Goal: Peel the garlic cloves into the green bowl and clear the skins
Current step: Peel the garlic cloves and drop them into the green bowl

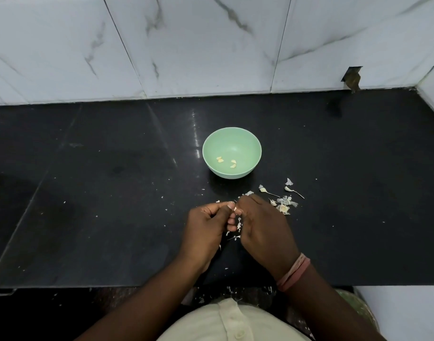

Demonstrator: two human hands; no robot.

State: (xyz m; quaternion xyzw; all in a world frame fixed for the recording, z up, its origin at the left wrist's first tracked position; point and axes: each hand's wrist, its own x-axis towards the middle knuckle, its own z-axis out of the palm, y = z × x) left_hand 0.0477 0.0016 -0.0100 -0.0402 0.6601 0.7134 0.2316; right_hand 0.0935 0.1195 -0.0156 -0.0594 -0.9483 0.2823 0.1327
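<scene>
A green bowl (245,141) stands on the black counter with two peeled garlic cloves (232,164) inside. In front of it my left hand (206,227) and my right hand (262,227) meet fingertip to fingertip, both pinching a small garlic clove (235,209) that is mostly hidden between them. Flakes of skin hang and lie under the fingers. To the right of my hands lies a heap of garlic skins (283,205), with two unpeeled cloves with stalks (264,190) beyond it.
The black counter (112,193) runs back to a white marble-tiled wall (211,45). Small skin flakes are scattered over the counter and on the floor near its front edge (161,286). A dark cutout (351,75) sits in the wall at the right.
</scene>
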